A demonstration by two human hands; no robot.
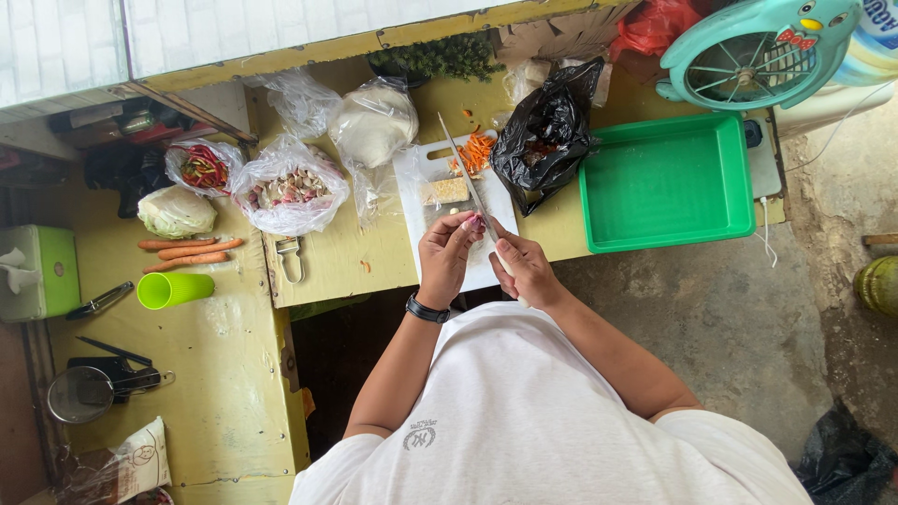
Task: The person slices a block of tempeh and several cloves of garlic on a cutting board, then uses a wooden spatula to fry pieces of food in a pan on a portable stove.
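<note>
Nearest the camera, a white shirt with a small grey emblem filled the lower frame. Above it the left hand, a black watch at its wrist, was closed on a small purplish bulb, likely a shallot, at the near edge of the white cutting board. The right hand was wrapped around the handle of a long knife whose blade ran away across the board. Peeling or trimming seemed to be the step in hand; the next cut would call for fingertips tucked clear of the edge.

Farther on the board lay a pale block and shredded carrot. Beside it slumped a black plastic bag, with an empty green tray to the right. Left stood clear bags of shallots and garlic, red chillies and white dough-like lumps.
</note>
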